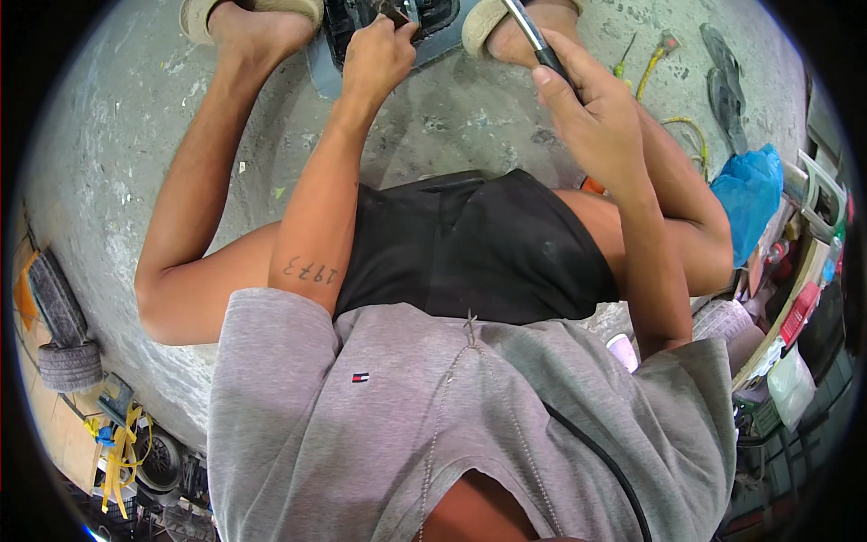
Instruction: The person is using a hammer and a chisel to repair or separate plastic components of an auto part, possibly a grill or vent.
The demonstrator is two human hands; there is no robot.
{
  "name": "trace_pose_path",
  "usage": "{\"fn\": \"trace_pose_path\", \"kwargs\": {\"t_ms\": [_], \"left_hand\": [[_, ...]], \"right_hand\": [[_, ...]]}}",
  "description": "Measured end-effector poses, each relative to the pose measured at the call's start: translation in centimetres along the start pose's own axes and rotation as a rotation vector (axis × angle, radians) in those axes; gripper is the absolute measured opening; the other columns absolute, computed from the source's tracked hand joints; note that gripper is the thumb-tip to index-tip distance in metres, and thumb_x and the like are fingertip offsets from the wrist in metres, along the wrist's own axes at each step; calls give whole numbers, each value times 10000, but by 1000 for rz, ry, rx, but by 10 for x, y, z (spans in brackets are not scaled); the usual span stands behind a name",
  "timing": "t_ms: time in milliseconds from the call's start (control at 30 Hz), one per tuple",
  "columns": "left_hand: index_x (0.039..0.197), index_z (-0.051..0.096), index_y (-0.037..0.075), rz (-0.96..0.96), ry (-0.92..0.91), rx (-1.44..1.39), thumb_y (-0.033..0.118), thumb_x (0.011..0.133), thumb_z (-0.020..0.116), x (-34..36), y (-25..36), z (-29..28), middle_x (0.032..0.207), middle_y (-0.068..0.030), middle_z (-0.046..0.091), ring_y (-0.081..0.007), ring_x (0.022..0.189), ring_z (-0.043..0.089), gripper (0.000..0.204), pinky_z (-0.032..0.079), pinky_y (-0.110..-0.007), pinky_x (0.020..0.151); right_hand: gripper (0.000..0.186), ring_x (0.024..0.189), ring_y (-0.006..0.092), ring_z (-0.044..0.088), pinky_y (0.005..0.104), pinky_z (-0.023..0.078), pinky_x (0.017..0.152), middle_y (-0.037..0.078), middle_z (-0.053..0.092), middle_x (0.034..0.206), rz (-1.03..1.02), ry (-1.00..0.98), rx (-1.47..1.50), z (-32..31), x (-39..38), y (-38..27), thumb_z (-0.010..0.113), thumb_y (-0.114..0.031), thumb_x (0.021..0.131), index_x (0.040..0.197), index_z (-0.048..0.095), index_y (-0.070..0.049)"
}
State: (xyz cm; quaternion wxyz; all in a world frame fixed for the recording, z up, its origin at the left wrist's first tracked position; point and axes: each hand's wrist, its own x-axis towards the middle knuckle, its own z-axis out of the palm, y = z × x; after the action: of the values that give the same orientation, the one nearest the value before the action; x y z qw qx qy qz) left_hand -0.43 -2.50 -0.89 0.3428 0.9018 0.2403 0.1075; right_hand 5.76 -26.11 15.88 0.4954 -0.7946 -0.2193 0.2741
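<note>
My right hand (pixel 601 117) is wrapped round the black grip of a tool with a shiny metal shaft (pixel 526 25). The shaft slants up to the left, and its far end lies outside the picture. At the top middle, my left hand (pixel 379 56) is closed at the fingertips on a small dark metal piece (pixel 394 13), whose kind I cannot make out. That hand is over a black moulded part (pixel 340 23), which rests on a grey-blue sheet (pixel 323 70) between my feet. The upper side of the black part is cut off by the picture's edge.
Right of my leg lie a yellow cord (pixel 652 65), a green-handled tool (pixel 620 67), dark sandals (pixel 722 81) and a blue plastic bag (pixel 748 194). Clutter fills a shelf (pixel 768 339) at the right. Tyres (pixel 68 366) and yellow straps (pixel 117 461) are at the left rim.
</note>
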Motion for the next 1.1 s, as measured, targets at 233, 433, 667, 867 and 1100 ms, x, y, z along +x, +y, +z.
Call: {"fn": "trace_pose_path", "kwargs": {"t_ms": [233,433,667,867,1100], "left_hand": [[897,667,-21,122,43,125,254,970,612,-5,10,-5,807,-260,695,-445,811,689,289,549,-504,746],[957,598,19,180,23,98,136,944,603,-15,23,-5,820,-230,701,-418,741,687,118,546,-497,676],[956,566,38,318,91,95,28,820,627,-19,29,0,794,-198,696,-388,723,692,149,546,-485,660],[953,538,52,371,132,133,18,790,624,-38,20,15,828,-148,680,-368,814,676,188,510,-480,728],[1004,566,56,347,88,199,27,804,623,-56,26,22,1162,-141,676,-333,1051,641,210,489,-466,865]], "right_hand": [[371,801,257,689,321,539,764,172,729,987,-179,27,-207,-3,1,13,665,-134,969,1318,629,-14],[373,804,208,691,337,559,791,234,717,1043,-702,173,-433,-1,-10,-13,675,-91,955,1268,620,104],[467,834,286,706,386,565,794,297,677,1162,-294,197,-208,-12,-74,-2,589,-56,986,1393,479,142],[444,1069,432,688,403,526,885,348,645,1203,-315,215,-495,19,-38,9,547,-66,1005,1413,484,100],[483,621,39,462,220,393,543,-9,559,803,-68,302,-91,3,-60,23,572,-76,1022,1477,459,41]]}}
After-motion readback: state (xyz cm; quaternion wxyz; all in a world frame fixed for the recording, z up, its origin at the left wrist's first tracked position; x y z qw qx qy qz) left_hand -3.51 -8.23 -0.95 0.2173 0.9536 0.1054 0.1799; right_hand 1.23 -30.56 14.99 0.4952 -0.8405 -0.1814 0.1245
